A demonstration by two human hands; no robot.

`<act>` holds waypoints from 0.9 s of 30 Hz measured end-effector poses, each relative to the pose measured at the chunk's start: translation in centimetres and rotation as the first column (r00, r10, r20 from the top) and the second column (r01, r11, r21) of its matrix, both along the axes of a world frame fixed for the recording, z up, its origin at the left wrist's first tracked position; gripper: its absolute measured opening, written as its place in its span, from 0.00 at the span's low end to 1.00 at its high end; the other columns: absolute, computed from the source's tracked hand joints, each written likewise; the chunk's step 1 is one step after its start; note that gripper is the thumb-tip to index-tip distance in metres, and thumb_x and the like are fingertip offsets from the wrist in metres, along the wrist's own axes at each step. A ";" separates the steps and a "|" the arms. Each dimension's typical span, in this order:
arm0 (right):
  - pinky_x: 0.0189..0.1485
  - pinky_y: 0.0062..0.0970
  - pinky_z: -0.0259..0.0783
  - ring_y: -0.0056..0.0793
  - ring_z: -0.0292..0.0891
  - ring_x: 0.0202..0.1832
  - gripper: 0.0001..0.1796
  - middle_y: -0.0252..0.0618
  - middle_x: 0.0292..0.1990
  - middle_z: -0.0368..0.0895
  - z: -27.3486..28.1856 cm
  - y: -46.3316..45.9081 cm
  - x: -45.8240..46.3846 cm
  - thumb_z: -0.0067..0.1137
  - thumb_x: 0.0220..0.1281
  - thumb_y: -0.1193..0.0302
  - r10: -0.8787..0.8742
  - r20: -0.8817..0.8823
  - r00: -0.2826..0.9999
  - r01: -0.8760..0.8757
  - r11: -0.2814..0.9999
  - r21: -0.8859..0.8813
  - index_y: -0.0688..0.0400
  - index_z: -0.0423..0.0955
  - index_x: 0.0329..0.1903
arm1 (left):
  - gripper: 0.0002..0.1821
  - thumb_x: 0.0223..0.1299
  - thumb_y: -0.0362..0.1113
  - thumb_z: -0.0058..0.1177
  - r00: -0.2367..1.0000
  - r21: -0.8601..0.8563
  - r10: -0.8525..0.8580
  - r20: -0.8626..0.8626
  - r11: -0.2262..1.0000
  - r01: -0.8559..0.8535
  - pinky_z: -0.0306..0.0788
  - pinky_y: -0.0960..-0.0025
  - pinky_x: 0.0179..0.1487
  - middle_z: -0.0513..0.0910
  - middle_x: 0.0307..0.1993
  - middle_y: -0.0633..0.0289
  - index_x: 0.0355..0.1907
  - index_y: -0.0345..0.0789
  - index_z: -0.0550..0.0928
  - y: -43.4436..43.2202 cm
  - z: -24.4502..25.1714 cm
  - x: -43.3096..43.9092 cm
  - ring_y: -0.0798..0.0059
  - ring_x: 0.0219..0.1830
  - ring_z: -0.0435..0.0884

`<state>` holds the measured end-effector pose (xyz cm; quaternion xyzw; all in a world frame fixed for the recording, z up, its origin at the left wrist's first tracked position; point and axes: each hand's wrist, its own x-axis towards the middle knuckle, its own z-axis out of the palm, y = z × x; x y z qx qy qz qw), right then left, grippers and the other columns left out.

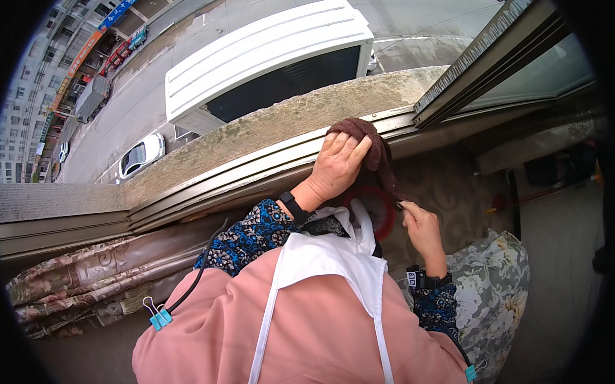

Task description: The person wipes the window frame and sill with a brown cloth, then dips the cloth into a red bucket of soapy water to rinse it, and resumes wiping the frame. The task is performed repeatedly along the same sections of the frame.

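My left hand (338, 165) grips a bunched dark brown cloth (363, 133) on the metal sliding-window track (268, 160). From there the cloth hangs down to the right, and my right hand (422, 231) pinches its lower end between thumb and fingers. Below the cloth, partly hidden, is a round red rim (388, 220), perhaps of a basin. I wear a pink garment with a white apron-like piece (330, 259) over it.
Outside lies a rough concrete ledge (300, 108), with a street, a white box-shaped vehicle or structure (267, 43) and a white car (142, 156) below. A window sash (485, 61) stands at right. Patterned curtains (112, 266) hang at left; floral fabric (492, 295) lies at right.
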<state>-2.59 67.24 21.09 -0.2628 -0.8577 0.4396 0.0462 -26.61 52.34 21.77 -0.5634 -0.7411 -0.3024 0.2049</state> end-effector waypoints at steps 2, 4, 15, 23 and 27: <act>0.35 0.39 0.75 0.47 0.83 0.30 0.10 0.50 0.29 0.83 0.7 0.2 0.3 0.55 0.69 0.73 -0.037 0.023 0.999 0.036 0.999 0.033 0.59 0.82 0.48 | 0.32 0.51 0.27 0.59 0.996 -0.084 0.014 0.083 0.996 -0.008 0.67 0.54 0.65 0.80 0.49 0.52 0.63 0.31 0.75 -0.2 0.2 -0.2 0.53 0.55 0.77; 0.34 0.39 0.75 0.46 0.82 0.28 0.10 0.48 0.26 0.82 1.3 0.3 0.0 0.53 0.70 0.72 -0.084 0.061 0.995 0.079 0.993 0.082 0.58 0.80 0.49 | 0.32 0.52 0.27 0.58 0.997 -0.122 -0.031 0.068 0.992 0.039 0.67 0.55 0.65 0.80 0.49 0.52 0.64 0.31 0.74 0.6 0.7 -0.4 0.55 0.55 0.77; 0.31 0.27 0.73 0.25 0.79 0.25 0.05 0.37 0.23 0.81 3.4 -2.2 -3.4 0.53 0.72 0.76 -0.388 -0.117 0.914 0.391 0.920 0.005 0.60 0.77 0.45 | 0.26 0.59 0.30 0.55 0.905 -0.151 -0.215 0.367 0.946 0.286 0.69 0.57 0.57 0.82 0.47 0.55 0.63 0.35 0.75 5.9 0.9 -1.6 0.57 0.54 0.79; 0.33 0.37 0.75 0.40 0.82 0.27 0.08 0.45 0.24 0.81 5.1 -3.2 -6.4 0.50 0.70 0.77 -0.194 -0.170 0.966 0.228 0.950 0.212 0.59 0.76 0.48 | 0.14 0.58 0.44 0.55 0.626 -0.061 -0.009 0.780 0.994 0.090 0.78 0.52 0.46 0.86 0.34 0.46 0.41 0.38 0.87 9.9 4.6 -4.6 0.47 0.39 0.86; 0.35 0.39 0.76 0.44 0.83 0.29 0.09 0.46 0.24 0.82 3.9 -3.3 -7.7 0.50 0.72 0.75 -0.354 -0.188 0.916 0.380 0.916 0.128 0.58 0.77 0.49 | 0.13 0.60 0.44 0.55 0.849 -0.026 -0.105 0.518 0.990 0.138 0.77 0.53 0.43 0.86 0.31 0.46 0.40 0.40 0.88 10.0 6.4 -5.8 0.45 0.37 0.84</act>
